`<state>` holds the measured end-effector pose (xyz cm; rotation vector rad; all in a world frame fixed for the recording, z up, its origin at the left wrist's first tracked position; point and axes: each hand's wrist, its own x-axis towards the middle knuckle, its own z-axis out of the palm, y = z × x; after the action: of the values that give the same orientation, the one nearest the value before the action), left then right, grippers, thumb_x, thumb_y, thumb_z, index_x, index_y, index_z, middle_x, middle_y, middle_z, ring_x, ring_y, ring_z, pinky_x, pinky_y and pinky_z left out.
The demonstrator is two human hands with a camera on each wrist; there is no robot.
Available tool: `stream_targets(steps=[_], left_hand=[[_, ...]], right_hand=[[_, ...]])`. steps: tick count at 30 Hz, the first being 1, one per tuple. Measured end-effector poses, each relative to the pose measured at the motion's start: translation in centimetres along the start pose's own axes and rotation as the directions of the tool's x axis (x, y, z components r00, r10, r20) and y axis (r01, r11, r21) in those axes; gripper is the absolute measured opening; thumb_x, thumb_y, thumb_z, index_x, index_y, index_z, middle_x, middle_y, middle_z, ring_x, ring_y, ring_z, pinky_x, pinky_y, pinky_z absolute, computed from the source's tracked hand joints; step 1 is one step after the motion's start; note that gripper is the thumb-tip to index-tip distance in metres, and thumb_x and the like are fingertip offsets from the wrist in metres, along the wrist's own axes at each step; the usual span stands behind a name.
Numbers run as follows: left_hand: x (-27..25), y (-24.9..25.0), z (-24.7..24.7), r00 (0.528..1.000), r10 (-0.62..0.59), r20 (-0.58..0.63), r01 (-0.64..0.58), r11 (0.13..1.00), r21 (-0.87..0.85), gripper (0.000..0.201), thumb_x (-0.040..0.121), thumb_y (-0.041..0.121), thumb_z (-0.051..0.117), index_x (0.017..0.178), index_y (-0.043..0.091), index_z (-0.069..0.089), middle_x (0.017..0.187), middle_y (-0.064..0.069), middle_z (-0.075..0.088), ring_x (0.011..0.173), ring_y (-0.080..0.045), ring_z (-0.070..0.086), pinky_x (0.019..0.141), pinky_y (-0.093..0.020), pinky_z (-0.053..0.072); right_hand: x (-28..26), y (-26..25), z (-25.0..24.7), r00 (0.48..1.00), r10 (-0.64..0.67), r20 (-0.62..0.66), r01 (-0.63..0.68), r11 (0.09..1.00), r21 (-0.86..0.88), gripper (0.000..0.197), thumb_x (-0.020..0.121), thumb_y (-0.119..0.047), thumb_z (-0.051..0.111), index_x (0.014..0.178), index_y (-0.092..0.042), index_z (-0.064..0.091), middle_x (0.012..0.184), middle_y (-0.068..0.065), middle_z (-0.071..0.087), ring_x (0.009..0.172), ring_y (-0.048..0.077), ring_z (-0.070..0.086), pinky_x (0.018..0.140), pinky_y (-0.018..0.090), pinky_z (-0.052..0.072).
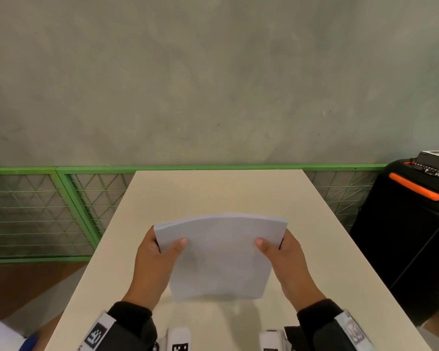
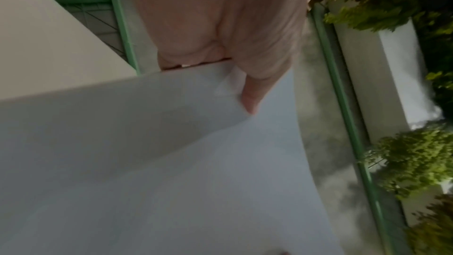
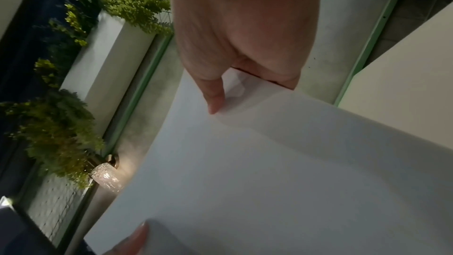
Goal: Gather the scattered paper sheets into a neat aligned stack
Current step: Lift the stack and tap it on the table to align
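A bundle of white paper sheets [image 1: 219, 257] stands on edge on the beige table [image 1: 213, 191], bowed slightly, its lower edge near the table top. My left hand [image 1: 153, 259] grips its left side, thumb on the front face and fingers behind. My right hand [image 1: 287, 262] grips the right side the same way. In the left wrist view the paper sheets [image 2: 152, 162] fill the frame under my left hand [image 2: 220, 49], thumb pressed on them. In the right wrist view my right hand [image 3: 240, 42] pinches the paper sheets [image 3: 269, 172] near a top corner.
A green mesh fence [image 1: 48, 209] runs behind and left of the table, below a grey wall. A black case with an orange handle [image 1: 416, 188] stands at the right. Leafy plants [image 3: 56, 129] and a lamp [image 3: 105, 175] appear in the wrist views.
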<state>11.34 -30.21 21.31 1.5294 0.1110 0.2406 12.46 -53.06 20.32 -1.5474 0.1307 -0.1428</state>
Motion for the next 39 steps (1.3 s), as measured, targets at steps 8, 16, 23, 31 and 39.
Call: stream_targets(steps=[8,16,23,31,39], left_hand=[[0.0,-1.4,-0.1,0.997,-0.075,0.031,0.074,0.997,0.019,0.022,0.085,0.001,0.06,0.091,0.022,0.062,0.091,-0.002,0.069,0.083,-0.021,0.066,0.063,-0.025,0.049],[0.3,-0.1,-0.4,0.998,0.006,0.061,-0.007,1.0,0.018,0.034,0.064,0.025,0.073,0.097,0.02,0.063,0.092,0.0,0.072,0.077,-0.008,0.069,0.067,-0.025,0.05],[0.1,-2.7,-0.4,0.986,-0.123,0.109,0.123,0.992,0.001,0.048,0.056,0.028,0.076,0.102,0.016,0.066,0.093,-0.001,0.075,0.08,-0.011,0.071,0.067,-0.022,0.051],[-0.1,-4.5,-0.2,0.974,-0.208,0.089,0.215,0.974,-0.073,0.033,0.062,0.018,0.068,0.095,0.016,0.065,0.096,-0.009,0.072,0.089,-0.03,0.067,0.07,-0.033,0.05],[0.3,-2.8,-0.8,0.988,-0.118,0.103,0.139,0.963,-0.232,0.031,0.084,-0.004,0.056,0.104,0.019,0.063,0.093,0.004,0.077,0.084,-0.007,0.071,0.071,-0.024,0.058]], right_hand=[[-0.2,0.7,0.3,0.999,0.034,0.023,-0.034,0.999,0.012,0.025,0.082,0.002,0.061,0.085,-0.022,0.062,0.087,0.004,0.069,0.079,0.024,0.064,0.063,0.027,0.05],[-0.1,0.1,-0.6,0.999,0.01,0.039,-0.012,0.998,0.055,0.025,0.078,0.0,0.067,0.098,-0.014,0.066,0.097,0.01,0.072,0.088,0.028,0.068,0.074,0.038,0.054],[0.3,3.8,-0.9,0.994,0.095,0.054,-0.098,0.994,0.055,0.028,0.072,0.005,0.071,0.085,-0.02,0.068,0.074,-0.006,0.075,0.077,0.018,0.069,0.066,0.028,0.052],[0.1,7.0,-0.6,0.975,0.211,0.069,-0.212,0.977,0.007,0.021,0.074,0.005,0.07,0.087,-0.012,0.069,0.096,0.016,0.072,0.097,0.037,0.065,0.087,0.044,0.051],[-0.1,6.9,-3.2,0.976,0.207,0.072,-0.209,0.978,0.019,0.016,0.075,0.0,0.07,0.091,-0.001,0.07,0.091,0.01,0.076,0.086,0.031,0.069,0.068,0.025,0.054]])
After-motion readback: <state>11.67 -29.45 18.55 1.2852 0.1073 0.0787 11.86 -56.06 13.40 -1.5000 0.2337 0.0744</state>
